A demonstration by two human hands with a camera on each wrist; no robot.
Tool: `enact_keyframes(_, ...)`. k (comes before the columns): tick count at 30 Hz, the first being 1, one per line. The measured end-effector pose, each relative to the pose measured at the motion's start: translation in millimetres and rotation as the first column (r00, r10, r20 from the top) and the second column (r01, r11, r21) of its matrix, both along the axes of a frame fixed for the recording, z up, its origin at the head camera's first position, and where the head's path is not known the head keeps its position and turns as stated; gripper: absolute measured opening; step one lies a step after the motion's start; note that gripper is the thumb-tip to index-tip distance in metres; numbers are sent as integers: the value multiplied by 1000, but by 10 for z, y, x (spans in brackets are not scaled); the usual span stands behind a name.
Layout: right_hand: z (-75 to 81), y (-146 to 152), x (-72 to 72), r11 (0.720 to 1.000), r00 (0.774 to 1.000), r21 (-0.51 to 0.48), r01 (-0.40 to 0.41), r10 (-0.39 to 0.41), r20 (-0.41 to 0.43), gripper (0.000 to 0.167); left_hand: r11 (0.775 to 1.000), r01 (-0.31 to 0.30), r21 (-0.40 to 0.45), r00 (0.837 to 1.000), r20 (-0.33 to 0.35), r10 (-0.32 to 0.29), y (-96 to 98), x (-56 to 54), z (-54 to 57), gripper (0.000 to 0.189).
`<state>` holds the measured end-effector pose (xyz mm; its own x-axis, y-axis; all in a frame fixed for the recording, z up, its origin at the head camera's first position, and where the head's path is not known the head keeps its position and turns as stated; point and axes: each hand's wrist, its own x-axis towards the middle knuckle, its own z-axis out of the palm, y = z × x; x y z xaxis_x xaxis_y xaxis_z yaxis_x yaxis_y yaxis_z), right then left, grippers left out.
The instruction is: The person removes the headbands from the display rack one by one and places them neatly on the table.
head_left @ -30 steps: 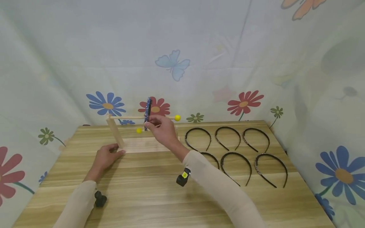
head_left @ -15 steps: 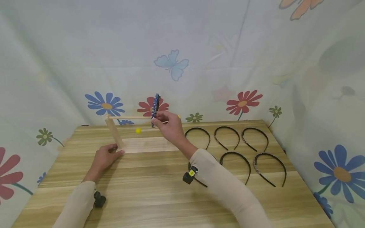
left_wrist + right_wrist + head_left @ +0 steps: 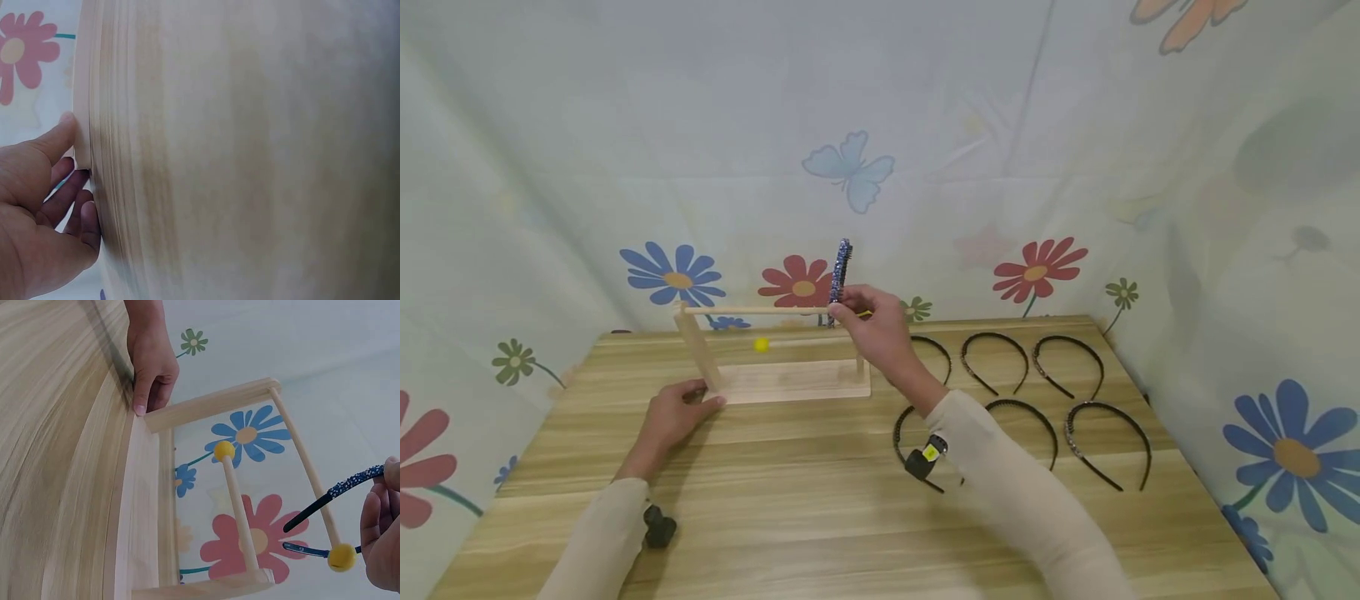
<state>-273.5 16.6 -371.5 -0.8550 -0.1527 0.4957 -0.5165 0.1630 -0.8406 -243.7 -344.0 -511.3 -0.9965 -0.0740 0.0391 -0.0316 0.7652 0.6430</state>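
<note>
My right hand pinches a headband covered in blue glitter, held up at the right part of the stand's upper rod. In the right wrist view the headband's two ends lie close to that rod's yellow ball, one on each side; whether they touch it I cannot tell. My left hand grips the left end of the wooden stand's base, its thumb on the edge and the other fingers curled at the end. A second rod with a yellow ball sits lower.
Several dark headbands lie in two rows on the right of the wooden table, among them one at the front right and one at the back right. A flowered cloth hangs behind the table.
My right hand has carried the blue headband rightward along the upper rod toward its yellow ball end, raising it slightly. My left hand stays at the base.
</note>
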Motion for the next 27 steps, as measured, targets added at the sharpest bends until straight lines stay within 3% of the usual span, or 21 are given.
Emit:
enact_keyframes(14,-12,256,8,997,996,24,76,-77,45,23,1000,-5,4,1000,27,5,14,0,17,65)
enact_keyframes(27,-42,391,64,997,997,47,69,-70,24,22,1000,0,18,1000,29,-1,-9,-12,-12,66)
